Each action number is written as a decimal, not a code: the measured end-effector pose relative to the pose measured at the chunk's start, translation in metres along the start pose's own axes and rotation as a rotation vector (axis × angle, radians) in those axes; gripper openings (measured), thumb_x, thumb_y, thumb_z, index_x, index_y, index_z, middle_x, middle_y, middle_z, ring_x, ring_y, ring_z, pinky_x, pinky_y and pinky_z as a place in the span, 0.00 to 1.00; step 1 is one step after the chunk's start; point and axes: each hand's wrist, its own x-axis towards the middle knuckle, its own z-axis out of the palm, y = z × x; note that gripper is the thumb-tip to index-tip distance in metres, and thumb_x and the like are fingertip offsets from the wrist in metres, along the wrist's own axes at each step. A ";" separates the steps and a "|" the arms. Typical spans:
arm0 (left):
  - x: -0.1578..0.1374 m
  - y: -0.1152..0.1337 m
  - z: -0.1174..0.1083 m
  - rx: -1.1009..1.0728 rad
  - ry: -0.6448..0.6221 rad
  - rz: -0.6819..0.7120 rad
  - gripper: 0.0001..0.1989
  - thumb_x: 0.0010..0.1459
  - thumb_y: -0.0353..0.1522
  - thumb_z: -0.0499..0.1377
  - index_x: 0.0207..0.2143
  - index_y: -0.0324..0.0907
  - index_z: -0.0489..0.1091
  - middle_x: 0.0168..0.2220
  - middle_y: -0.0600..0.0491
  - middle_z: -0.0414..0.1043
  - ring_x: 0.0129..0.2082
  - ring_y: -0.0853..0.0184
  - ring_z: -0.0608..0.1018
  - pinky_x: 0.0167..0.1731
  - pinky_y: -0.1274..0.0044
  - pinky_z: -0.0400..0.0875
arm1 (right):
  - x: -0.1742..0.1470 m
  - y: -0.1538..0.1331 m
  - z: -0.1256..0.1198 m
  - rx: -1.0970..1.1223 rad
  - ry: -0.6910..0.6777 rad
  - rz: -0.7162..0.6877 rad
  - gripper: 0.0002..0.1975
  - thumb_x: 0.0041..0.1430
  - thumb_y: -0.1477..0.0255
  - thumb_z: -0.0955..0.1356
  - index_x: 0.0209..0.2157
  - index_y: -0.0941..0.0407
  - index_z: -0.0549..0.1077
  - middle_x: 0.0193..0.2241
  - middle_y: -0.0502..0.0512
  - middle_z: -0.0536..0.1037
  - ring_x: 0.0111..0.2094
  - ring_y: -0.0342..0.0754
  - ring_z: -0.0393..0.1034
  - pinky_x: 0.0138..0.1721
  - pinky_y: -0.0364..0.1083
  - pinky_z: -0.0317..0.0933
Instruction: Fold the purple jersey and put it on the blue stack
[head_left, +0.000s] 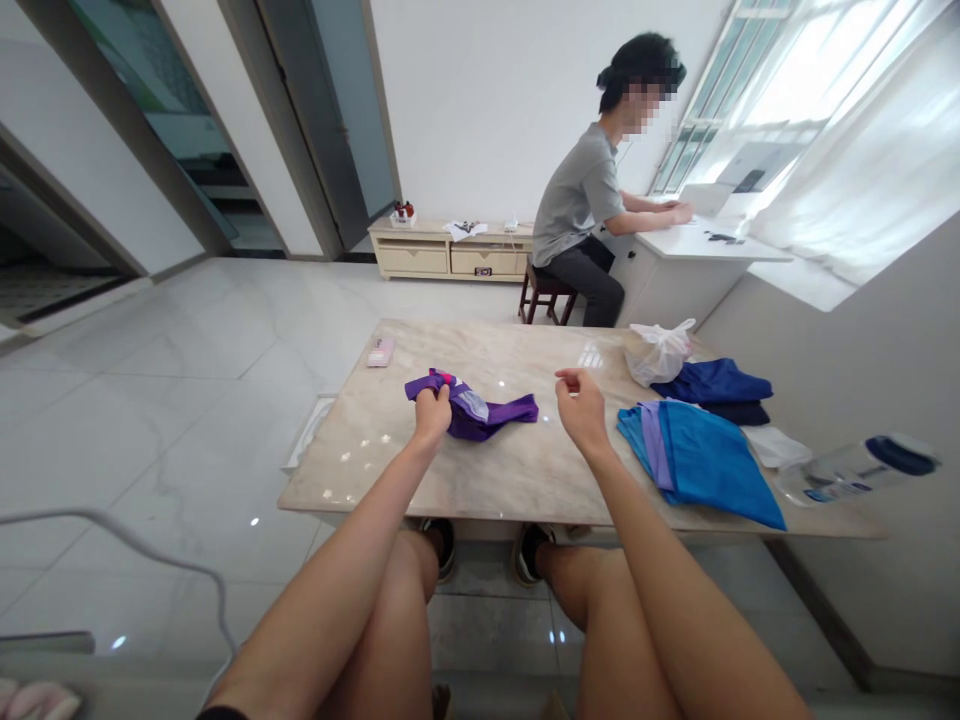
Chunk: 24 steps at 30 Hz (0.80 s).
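Observation:
A bunched purple cloth (480,415) lies on the marble-patterned table (420,480); a pale printed patch and a bright pink spot show on it. My left hand (433,410) is closed on its left part, while a narrow strip stretches off to the right. To the right of that strip, my right hand (581,400) hovers over the tabletop, apart from the cloth. Its fingers are loosely bent, with a gap between thumb and index finger and nothing visible in them. Folded blue fabric (712,465) with a lilac band lies beyond the right wrist.
Dark blue folded cloth (712,382), a white plastic bag (660,352) and a clear bottle (847,470) occupy the table's right side. A pink pack (380,351) sits near the far left corner. Behind, a person (581,190) sits on a stool at a white desk (697,240).

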 end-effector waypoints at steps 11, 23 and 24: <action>-0.026 0.035 0.023 -0.284 -0.454 0.089 0.24 0.66 0.49 0.65 0.51 0.39 0.77 0.49 0.46 0.84 0.51 0.57 0.83 0.55 0.69 0.76 | -0.025 -0.020 0.021 -0.049 -0.705 -0.089 0.11 0.63 0.63 0.75 0.41 0.56 0.80 0.36 0.53 0.85 0.37 0.51 0.76 0.40 0.46 0.66; -0.020 0.025 0.023 -0.034 -0.244 0.122 0.15 0.71 0.42 0.60 0.40 0.40 0.78 0.39 0.47 0.82 0.43 0.59 0.81 0.48 0.70 0.75 | -0.013 -0.013 0.009 -0.090 -0.619 -0.123 0.14 0.70 0.62 0.66 0.36 0.54 0.80 0.35 0.55 0.85 0.37 0.54 0.76 0.42 0.46 0.62; -0.020 0.025 0.023 -0.028 -0.219 0.121 0.15 0.71 0.42 0.60 0.40 0.40 0.78 0.39 0.47 0.82 0.43 0.59 0.81 0.48 0.70 0.75 | -0.011 -0.011 0.008 -0.090 -0.594 -0.113 0.15 0.70 0.62 0.65 0.34 0.54 0.79 0.33 0.54 0.84 0.36 0.54 0.75 0.41 0.46 0.62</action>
